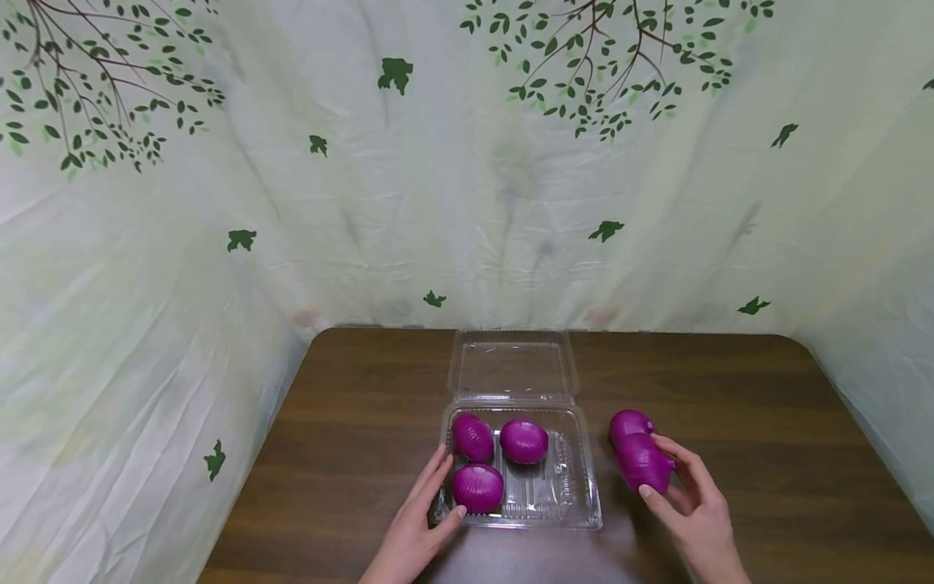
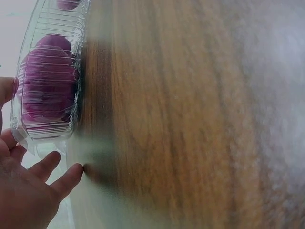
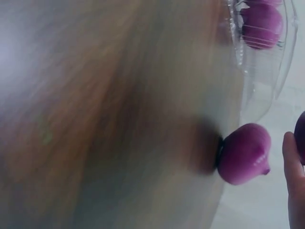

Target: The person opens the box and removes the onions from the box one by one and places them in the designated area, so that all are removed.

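A clear plastic clamshell container (image 1: 550, 519) holds several red onions, two at its left side and one red onion (image 1: 524, 441) at back centre-right. My left hand (image 1: 412, 515) rests against the container's left side and front corner, fingers fairly straight; in the left wrist view the thumb touches its wall. To the right of the container, my right hand (image 1: 696, 507) grips a red onion (image 1: 644, 462) between thumb and fingers, apparently raised off the table. Just behind it a second red onion (image 3: 245, 155) sits on the table, partly hidden in the head view.
The container's clear lid (image 1: 513, 365) lies folded back toward the table's far edge. Brown wood-grain table (image 1: 365, 422) surrounds the container. A pale curtain (image 1: 467, 203) with leaf prints hangs behind and at both sides.
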Motion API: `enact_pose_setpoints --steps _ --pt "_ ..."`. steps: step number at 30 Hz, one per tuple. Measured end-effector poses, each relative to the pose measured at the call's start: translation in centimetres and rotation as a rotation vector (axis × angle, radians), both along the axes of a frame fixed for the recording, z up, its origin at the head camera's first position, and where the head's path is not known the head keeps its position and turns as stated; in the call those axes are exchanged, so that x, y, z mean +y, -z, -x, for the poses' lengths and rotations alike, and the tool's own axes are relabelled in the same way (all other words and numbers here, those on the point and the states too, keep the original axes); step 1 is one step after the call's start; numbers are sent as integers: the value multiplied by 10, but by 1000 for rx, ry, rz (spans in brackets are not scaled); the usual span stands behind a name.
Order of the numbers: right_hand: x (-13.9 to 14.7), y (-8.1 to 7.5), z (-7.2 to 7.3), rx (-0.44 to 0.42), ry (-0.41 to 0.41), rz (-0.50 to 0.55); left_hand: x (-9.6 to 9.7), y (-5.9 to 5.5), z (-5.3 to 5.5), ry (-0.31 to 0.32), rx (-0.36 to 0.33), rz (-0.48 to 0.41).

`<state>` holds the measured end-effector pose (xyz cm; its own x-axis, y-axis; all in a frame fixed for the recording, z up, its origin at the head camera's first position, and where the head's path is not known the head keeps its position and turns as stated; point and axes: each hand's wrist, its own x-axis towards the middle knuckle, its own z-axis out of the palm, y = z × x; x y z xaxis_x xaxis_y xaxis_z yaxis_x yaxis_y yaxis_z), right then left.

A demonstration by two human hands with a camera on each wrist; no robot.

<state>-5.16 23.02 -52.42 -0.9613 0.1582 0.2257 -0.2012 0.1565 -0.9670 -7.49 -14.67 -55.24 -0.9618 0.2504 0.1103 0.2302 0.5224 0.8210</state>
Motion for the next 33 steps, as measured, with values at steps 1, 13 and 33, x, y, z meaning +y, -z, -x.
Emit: enact_pose_setpoints --steps 1,13,33 --pt "2 1 -1 11 -4 -9 0 0 0 1 -3 0" --pt "34 3 -1 -18 88 -152 2 -2 0 0 -14 9" --pt "73 13 23 -214 240 -564 1 -1 -1 -7 13 27"
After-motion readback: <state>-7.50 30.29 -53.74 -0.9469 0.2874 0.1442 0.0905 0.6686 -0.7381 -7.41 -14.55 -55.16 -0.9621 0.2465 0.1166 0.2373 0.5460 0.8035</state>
